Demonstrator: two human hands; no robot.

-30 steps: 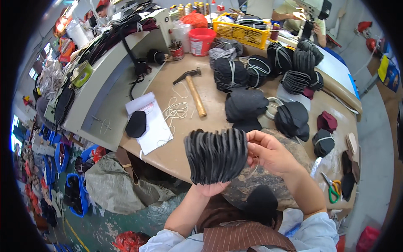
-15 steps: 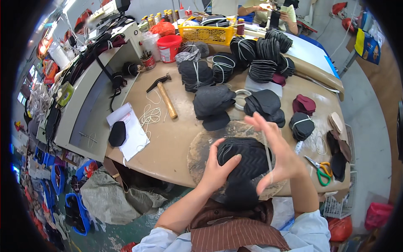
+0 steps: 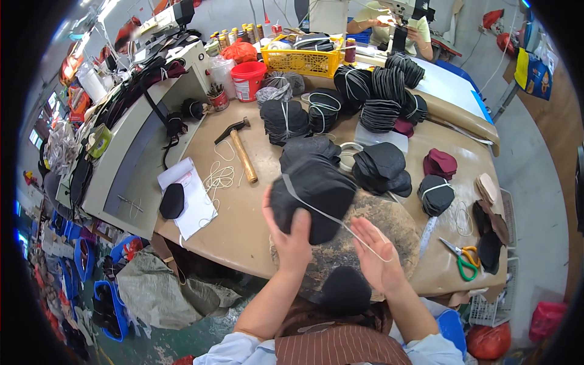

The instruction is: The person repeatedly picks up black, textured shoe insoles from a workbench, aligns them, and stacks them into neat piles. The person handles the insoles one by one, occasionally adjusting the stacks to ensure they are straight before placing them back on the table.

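Head view: your left hand, at the stack's 7 o'clock, grips a stack of black fabric pieces, thumb on the near face and fingers round the left side. Your right hand, at 4 o'clock, is spread nearly flat, with a pale band running to it across the stack; exactly how the fingers carry it cannot be told. To bind well, you would do best to press your left thumb firmly so the layers don't fan, draw the band with even tension, and seat it round the middle, away from corners where it could slip. The stack seems raised and tilted over the 10 o'clock side of the worn round block on the bench. It looks matt and many-sided with rounded corners; blur hides its separate layers.
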